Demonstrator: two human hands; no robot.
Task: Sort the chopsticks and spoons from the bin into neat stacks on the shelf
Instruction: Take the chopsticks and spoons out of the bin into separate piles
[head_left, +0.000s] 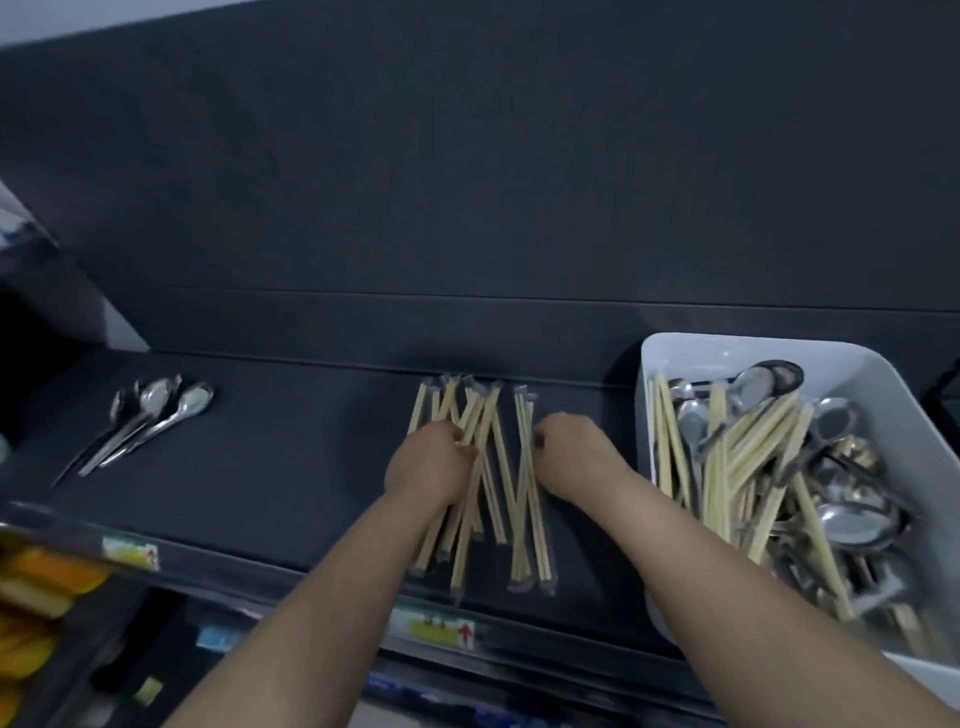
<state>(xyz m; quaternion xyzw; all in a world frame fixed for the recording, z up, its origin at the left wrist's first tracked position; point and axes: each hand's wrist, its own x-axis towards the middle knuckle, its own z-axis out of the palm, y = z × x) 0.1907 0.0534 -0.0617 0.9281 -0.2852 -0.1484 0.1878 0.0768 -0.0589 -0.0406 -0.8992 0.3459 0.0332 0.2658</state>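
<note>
surface: dark shelf, price labels stuck on its front lip | 9 o'clock: small bunch of metal spoons, bowls toward 1 o'clock, handles toward 7 | centre: chopstick pile in clear sleeves, loosely fanned, running 12 to 6 | 3 o'clock: white bin, near the pile, not touching it

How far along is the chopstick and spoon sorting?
Early on. Done: a few spoons lie grouped on the left of the shelf, and chopsticks are piled mid-shelf, crossed, not yet neat. In hand: the left hand and right hand both grip that pile, apparently straightening it. Left: the bin is heaped with mixed cutlery.
</note>
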